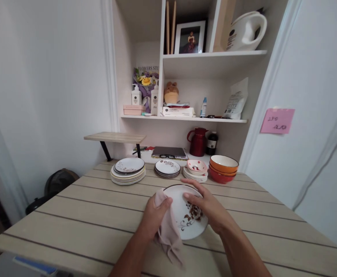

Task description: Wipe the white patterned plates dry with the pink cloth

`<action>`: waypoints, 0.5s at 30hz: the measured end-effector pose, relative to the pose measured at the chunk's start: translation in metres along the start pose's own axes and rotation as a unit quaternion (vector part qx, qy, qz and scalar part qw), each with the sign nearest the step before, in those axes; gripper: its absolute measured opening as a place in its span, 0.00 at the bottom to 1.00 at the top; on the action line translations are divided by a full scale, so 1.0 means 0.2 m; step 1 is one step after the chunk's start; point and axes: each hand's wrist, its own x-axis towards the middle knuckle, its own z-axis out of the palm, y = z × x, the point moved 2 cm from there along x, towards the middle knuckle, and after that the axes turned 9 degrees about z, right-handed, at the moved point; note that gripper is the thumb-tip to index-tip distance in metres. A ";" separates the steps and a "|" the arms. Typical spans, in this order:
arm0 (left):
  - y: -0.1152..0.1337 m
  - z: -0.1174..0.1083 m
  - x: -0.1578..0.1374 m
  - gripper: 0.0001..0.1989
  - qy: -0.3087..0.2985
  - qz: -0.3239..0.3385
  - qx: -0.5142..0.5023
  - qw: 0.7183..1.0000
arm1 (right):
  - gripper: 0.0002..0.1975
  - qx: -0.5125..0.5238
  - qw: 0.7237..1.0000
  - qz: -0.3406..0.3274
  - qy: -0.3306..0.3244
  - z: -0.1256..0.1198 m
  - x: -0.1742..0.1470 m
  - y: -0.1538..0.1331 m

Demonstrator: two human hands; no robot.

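Note:
A white plate (182, 215) with a dark rim and a brown flower pattern is held tilted above the wooden table, between my two hands. My left hand (157, 211) is closed on a pale pink cloth (168, 234), which wraps over the plate's left edge and hangs down below it. The plate's right side is gripped by my right hand (207, 204), its thumb lying on the upper face and its fingers around the far rim. The fingers of my left hand behind the plate are hidden.
Along the table's back edge stand a stack of large plates (128, 177), a stack of small dark-rimmed plates (167, 169), a stack of small dishes (195, 171) and orange and red bowls (223, 169). Behind them are a red jug (197, 142) and a raised wooden shelf (115, 137).

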 end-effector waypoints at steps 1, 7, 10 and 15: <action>0.00 0.00 0.00 0.22 0.004 0.008 0.015 1.000 | 0.26 -0.018 1.000 -0.001 0.000 0.00 0.00 0.01; 0.01 -0.01 0.01 0.24 0.018 -0.018 -0.016 1.000 | 0.22 0.041 0.998 -0.012 0.040 0.04 0.04 0.06; 0.02 0.01 0.00 0.26 0.013 -0.053 -0.098 0.994 | 0.23 0.138 0.986 -0.012 0.089 0.07 0.06 0.08; 0.02 0.08 -0.01 0.29 0.004 -0.066 -0.176 0.982 | 0.34 0.303 0.938 -0.015 0.166 0.09 0.10 0.12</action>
